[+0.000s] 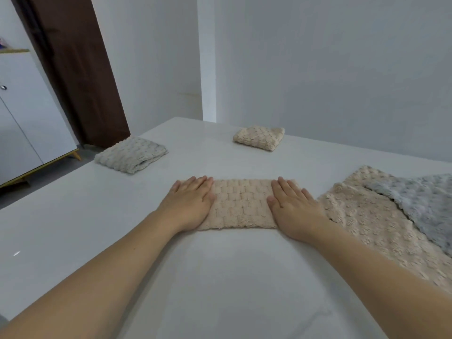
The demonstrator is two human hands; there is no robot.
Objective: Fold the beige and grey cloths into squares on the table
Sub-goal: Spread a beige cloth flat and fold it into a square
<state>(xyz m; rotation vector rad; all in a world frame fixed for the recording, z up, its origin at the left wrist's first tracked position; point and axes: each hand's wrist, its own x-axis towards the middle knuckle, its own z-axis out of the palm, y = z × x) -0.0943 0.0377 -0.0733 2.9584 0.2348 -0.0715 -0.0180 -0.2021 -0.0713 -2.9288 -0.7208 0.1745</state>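
Looking down from my head view, I see the white table (pixel 220 277) filling most of the frame, its near edge cut off at the bottom. At the right an unfolded beige cloth (pixel 371 221) lies spread, with a grey cloth (pixel 425 201) lapped over its far corner; both run out of frame, so I can't judge their full shape. Centre, a folded beige strip (pixel 241 204) lies flat (how many layers, I can't tell). My left hand (pixel 189 201) and right hand (pixel 292 206) press its two ends, fingers straight and together, palms down, hiding both ends. Farther back sit a folded pale grey square (pixel 130 154) at the left edge and a smaller folded beige square (pixel 259 138).
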